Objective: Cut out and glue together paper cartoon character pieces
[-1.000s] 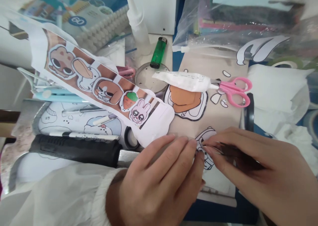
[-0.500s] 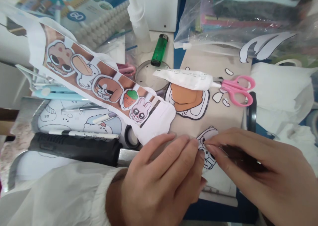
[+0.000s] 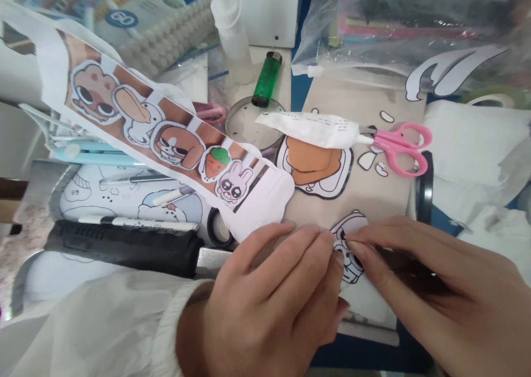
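Observation:
My left hand (image 3: 274, 294) lies on a tan paper sheet (image 3: 373, 194) with its fingers close together, fingertips pressing beside a small white cartoon cutout (image 3: 350, 239). My right hand (image 3: 440, 288) comes in from the right and pinches the edge of that cutout with thumb and forefinger. Both hands meet at the cutout. A larger orange-and-white cutout (image 3: 315, 167) sits on the sheet above them.
A strip of cartoon stickers (image 3: 166, 145) curls across the left. Pink scissors (image 3: 398, 145) and a white glue tube (image 3: 311, 129) lie on the sheet, a green lighter (image 3: 266, 78) behind. A black cylinder (image 3: 124, 247), pens and plastic bags (image 3: 394, 29) crowd the desk.
Both hands stay at the small cutout with only slight finger shifts; the view has drifted a little.

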